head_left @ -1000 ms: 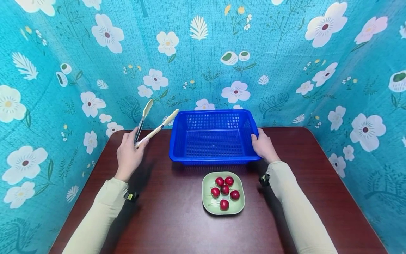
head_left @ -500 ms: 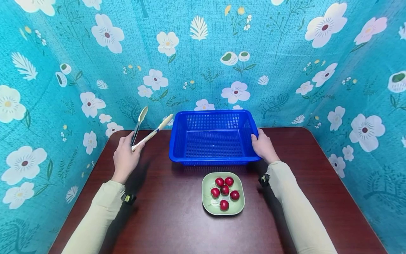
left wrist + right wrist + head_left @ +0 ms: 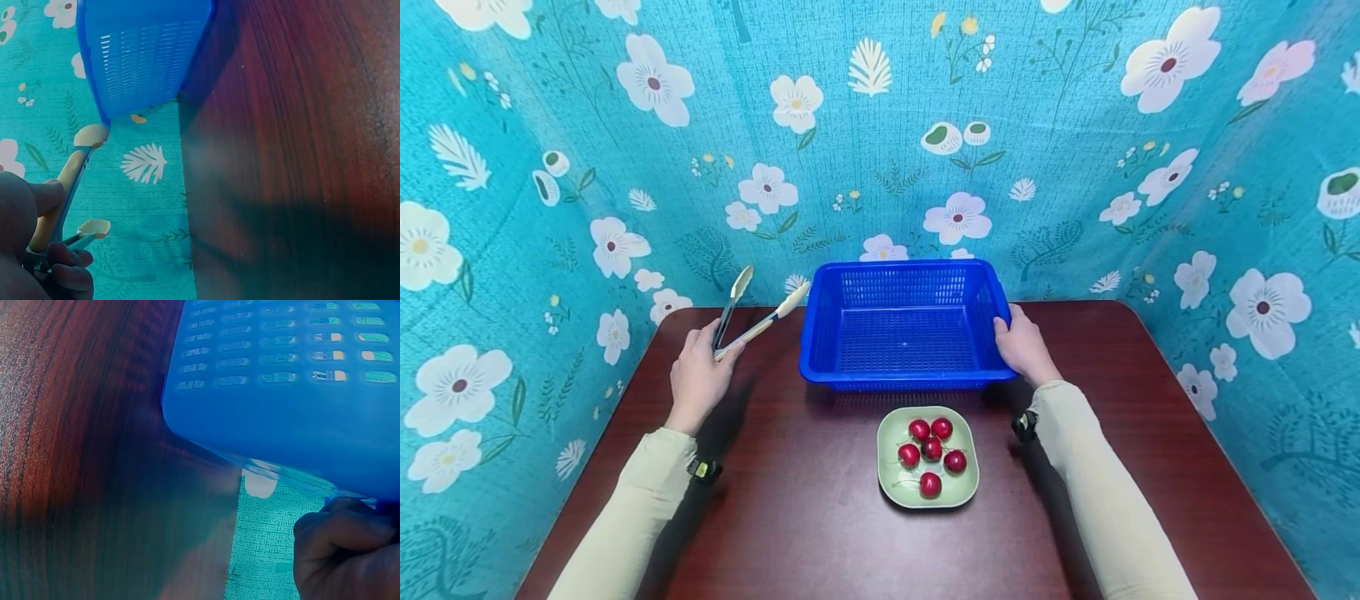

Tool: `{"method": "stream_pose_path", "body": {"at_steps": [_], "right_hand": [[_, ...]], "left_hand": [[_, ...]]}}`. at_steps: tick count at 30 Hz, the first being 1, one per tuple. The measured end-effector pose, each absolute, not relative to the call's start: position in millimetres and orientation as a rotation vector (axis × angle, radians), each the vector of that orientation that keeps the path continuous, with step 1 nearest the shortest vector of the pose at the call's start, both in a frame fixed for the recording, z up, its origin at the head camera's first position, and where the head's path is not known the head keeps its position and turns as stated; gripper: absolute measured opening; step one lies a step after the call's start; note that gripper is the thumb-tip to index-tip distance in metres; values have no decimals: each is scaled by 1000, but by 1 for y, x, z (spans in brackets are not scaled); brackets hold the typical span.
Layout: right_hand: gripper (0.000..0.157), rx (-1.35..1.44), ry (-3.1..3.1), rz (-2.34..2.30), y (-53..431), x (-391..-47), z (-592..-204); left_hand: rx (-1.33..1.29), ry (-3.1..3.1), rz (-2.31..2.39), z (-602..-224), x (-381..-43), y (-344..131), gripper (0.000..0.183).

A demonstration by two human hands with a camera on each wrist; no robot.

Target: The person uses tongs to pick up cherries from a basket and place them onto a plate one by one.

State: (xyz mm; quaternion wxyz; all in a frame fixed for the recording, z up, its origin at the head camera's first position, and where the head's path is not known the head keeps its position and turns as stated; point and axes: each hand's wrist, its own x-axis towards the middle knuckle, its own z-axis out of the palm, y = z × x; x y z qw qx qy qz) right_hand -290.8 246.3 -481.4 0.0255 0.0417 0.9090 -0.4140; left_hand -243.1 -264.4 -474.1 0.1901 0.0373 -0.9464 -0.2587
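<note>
My left hand (image 3: 702, 375) grips a pair of tongs (image 3: 775, 315) near the handle end, left of the basket. The tongs' two cream tips are spread apart and point away from me; in the left wrist view one cream tip (image 3: 92, 135) appears close to the basket's corner. My right hand (image 3: 1027, 343) holds the right rim of a blue plastic basket (image 3: 904, 379), thumb over the edge. In the right wrist view its curled fingers (image 3: 340, 540) are at that rim. Nothing lies inside the basket. In front of it, a pale green square plate (image 3: 887, 492) bears several red cherries (image 3: 931, 448).
A dark reddish wooden table (image 3: 820, 533) carries everything. Behind it and on both sides hangs a turquoise flowered cloth (image 3: 880, 150), close to the basket's far rim. A dark band with a small device sits on each wrist.
My left hand has drawn slightly left and nearer to me, and the tongs' tips have come lower. The right hand, basket and plate stay where they were.
</note>
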Motion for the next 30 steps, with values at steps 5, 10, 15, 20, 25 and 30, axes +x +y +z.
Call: {"method": "stream_pose_path", "body": {"at_steps": [5,10,15,20,25,30], "right_hand": [[56,131,2815,-1273,247,-291,-481],[56,126,2816,-1269,246,-291,-481],[55,125,2817,-1268,247,-291,-480],[54,128,2830,-1269,247,-291,-481],[54,127,2836,-1261,247,-292,-481],[54,140,2825,-1270,246,-291,-480]], "left_hand": [[109,-2693,-739,-477,-243,-265,64],[94,-2700,-736,-479,-244,-265,63],[86,-2719,-732,-482,-245,-265,62],[87,-2751,-720,-484,-245,-266,62],[91,-2769,-718,-486,-244,-266,62],[91,-2787,-707,-488,-244,-267,63]]}}
